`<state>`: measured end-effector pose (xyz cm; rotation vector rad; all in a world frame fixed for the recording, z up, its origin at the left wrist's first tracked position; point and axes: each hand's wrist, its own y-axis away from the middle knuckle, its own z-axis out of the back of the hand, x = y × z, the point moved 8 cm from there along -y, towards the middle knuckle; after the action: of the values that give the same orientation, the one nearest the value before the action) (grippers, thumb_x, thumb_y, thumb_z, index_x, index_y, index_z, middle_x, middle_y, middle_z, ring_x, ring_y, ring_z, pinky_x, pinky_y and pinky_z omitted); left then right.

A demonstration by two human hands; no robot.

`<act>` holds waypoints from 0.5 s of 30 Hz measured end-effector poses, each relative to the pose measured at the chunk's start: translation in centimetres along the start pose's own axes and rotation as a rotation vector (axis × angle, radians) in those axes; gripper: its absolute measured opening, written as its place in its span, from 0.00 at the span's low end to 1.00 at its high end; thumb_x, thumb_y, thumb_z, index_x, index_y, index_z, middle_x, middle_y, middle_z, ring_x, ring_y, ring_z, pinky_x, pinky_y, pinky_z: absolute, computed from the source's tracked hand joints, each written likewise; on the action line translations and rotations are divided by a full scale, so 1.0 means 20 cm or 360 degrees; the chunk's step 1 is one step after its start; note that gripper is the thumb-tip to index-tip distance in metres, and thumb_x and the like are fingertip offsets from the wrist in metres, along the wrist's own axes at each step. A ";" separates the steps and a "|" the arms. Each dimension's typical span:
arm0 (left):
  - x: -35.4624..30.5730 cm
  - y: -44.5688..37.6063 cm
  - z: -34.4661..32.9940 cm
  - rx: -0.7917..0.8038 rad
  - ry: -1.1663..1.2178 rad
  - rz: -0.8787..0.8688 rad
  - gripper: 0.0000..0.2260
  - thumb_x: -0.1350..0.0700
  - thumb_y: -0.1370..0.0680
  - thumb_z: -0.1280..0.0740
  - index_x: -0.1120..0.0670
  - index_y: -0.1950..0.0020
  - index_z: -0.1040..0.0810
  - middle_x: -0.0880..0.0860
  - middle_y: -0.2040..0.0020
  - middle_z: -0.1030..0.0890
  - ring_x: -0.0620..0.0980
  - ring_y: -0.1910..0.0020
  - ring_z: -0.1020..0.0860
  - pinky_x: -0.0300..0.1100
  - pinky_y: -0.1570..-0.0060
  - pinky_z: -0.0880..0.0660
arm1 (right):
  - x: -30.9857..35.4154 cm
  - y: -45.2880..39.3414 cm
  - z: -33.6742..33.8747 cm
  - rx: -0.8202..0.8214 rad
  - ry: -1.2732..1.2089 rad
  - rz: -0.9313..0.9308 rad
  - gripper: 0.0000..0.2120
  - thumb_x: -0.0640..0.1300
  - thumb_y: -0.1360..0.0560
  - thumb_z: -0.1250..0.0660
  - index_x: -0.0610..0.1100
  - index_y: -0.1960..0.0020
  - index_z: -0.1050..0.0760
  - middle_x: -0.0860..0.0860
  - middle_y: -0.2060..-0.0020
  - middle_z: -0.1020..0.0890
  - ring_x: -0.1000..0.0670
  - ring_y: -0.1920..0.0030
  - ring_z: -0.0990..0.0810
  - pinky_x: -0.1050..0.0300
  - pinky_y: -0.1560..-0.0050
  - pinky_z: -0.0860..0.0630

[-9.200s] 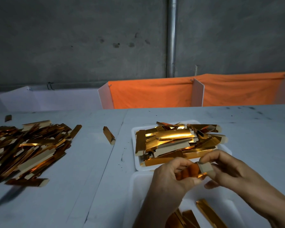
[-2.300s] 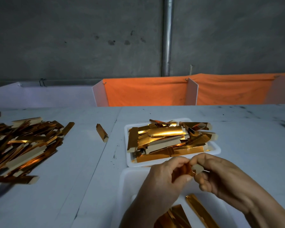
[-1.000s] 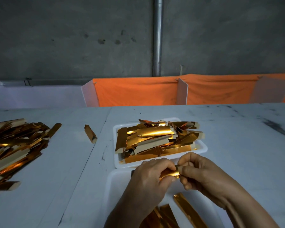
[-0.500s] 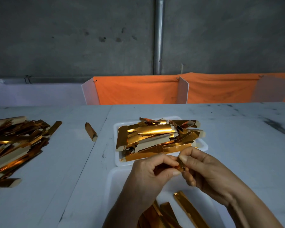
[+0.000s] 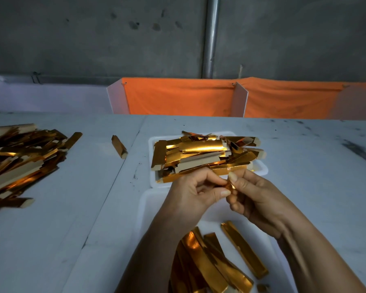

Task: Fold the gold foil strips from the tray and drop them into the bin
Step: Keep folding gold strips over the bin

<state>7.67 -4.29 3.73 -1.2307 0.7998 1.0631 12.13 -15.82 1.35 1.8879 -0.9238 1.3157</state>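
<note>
Fingers (image 5: 225,192) of left hand (image 5: 193,197) and right hand (image 5: 256,199) pinched shut on one small folded gold strip (image 5: 229,185), held above the bin (image 5: 144,208), just short of the heaped tray (image 5: 263,169). Risk of springing open if released uncreased. Risk too of fluttering past the bin's rim onto the tabletop (image 5: 315,166).

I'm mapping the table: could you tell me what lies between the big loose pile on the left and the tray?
In the head view, a single folded gold strip lies on the table between the pile and tray.
</note>
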 end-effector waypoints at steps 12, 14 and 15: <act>0.01 0.04 0.21 -0.0703 -0.0739 0.0185 0.10 0.49 0.20 0.38 0.49 0.43 0.21 0.36 0.59 0.28 0.32 0.58 0.29 0.16 0.62 0.35 | -0.15 0.08 0.25 -0.0103 0.1320 -0.0782 0.05 0.40 0.23 0.35 0.41 0.48 0.26 0.44 0.64 0.14 0.47 0.62 0.14 0.58 0.62 0.18; 0.01 0.04 0.23 -0.0779 -0.0780 0.0175 0.09 0.50 0.20 0.38 0.51 0.44 0.21 0.39 0.59 0.26 0.34 0.59 0.28 0.16 0.62 0.36 | -0.19 0.09 0.28 -0.0107 0.1661 -0.0892 0.06 0.43 0.23 0.33 0.43 0.48 0.26 0.44 0.60 0.15 0.48 0.62 0.15 0.58 0.62 0.18; 0.01 0.05 0.24 -0.0799 -0.0796 0.0184 0.09 0.50 0.20 0.38 0.51 0.45 0.21 0.40 0.59 0.26 0.34 0.60 0.28 0.16 0.63 0.36 | -0.19 0.09 0.28 -0.0111 0.1883 -0.0876 0.08 0.45 0.24 0.32 0.43 0.48 0.26 0.44 0.58 0.16 0.49 0.61 0.15 0.58 0.60 0.18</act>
<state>6.56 0.37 4.07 -1.2532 0.2201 1.6493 12.53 -20.70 -3.68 0.8689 0.1556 1.6204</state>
